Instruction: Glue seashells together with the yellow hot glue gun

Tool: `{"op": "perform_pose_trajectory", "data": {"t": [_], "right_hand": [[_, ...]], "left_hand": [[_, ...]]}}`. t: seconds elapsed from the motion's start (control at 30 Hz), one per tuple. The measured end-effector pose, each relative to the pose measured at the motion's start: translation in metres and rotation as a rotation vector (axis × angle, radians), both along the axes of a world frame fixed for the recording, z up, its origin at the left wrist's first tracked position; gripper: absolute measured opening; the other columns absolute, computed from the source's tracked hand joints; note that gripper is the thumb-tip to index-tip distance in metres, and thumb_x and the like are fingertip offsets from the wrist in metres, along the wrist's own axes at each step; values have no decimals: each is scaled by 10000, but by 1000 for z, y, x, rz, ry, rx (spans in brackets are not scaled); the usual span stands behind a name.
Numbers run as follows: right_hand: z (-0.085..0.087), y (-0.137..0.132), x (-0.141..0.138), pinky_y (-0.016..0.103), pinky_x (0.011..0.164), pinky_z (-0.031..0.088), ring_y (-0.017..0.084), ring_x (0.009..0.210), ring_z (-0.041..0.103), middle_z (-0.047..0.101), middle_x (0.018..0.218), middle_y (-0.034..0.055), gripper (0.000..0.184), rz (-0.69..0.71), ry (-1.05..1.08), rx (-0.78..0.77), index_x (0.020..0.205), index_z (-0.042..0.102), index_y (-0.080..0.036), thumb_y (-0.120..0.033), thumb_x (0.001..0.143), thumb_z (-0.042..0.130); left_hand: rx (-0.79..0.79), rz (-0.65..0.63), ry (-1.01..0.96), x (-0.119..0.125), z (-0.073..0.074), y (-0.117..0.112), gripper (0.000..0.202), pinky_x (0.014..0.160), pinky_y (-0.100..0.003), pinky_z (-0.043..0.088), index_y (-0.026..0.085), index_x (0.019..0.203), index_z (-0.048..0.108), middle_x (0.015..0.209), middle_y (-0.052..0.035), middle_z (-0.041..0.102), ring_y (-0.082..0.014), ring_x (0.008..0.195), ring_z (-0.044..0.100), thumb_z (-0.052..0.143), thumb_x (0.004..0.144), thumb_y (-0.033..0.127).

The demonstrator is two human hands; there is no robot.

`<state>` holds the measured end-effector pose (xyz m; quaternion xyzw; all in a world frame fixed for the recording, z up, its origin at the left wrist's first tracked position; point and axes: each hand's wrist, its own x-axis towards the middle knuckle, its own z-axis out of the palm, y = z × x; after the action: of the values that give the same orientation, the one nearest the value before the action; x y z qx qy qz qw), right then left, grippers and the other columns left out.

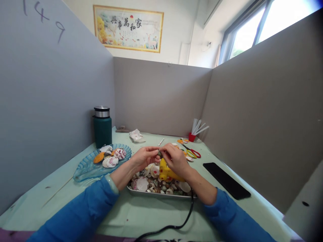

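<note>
My left hand [144, 157] and my right hand [176, 158] meet above a metal tray [156, 193] filled with several seashells. Both hands pinch one small dark shell [159, 153] between their fingertips. A yellow glue gun [166, 172] lies on the shells just under my right hand, and its black cord [181, 222] runs toward me over the tray's near rim. Both arms wear blue sleeves.
A blue glass dish [85, 172] with several shells sits at the left, a green flask [102, 127] behind it. Scissors [192, 153], a red cup of white sticks [193, 136] and a black phone [226, 179] lie at the right. Grey partitions enclose the table.
</note>
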<state>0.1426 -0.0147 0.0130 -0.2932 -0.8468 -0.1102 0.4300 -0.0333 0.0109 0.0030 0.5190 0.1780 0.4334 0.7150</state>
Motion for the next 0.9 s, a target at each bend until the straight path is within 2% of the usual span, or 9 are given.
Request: {"op": "perform_pose_trajectory", "data": {"t": [0.17,0.37,0.53,0.7,0.9], "right_hand": [[-1,-1,-2,262,670,408,145,720,521,561,789,46,138,-25,20,-12,892,568,-180,-164,881,432],[1,-2,-1,265,722,444,147,821,548,570,942,70,188,31,148,-17,999,595,-200,-179,884,448],[1,0,1,271,703,443,150,807,540,573,926,67,152,16,278,-96,946,601,-188,-214,880,466],[-1,3,3,262,637,439,134,713,526,587,912,59,195,65,263,-216,1019,592,-191,-233,879,463],[-4,6,4,255,633,440,120,679,515,577,925,56,228,81,250,-228,1061,589,-193,-214,867,470]], "left_hand": [[14,23,9,0,0,1,288,660,-248,491,85,950,674,746,-58,645,-90,605,590,722,681,177],[-5,21,-34,0,-3,3,273,673,-243,492,104,971,671,792,-63,653,-92,636,599,699,707,163],[-23,34,-81,-1,-2,3,288,642,-216,468,118,980,672,816,-60,651,-83,640,589,704,695,141],[-25,25,-99,0,-3,4,302,646,-219,456,114,986,665,807,-56,639,-80,636,579,711,690,149],[-28,45,-104,1,-2,3,216,633,-221,455,103,894,662,732,-42,620,-85,614,574,710,688,147]]}}
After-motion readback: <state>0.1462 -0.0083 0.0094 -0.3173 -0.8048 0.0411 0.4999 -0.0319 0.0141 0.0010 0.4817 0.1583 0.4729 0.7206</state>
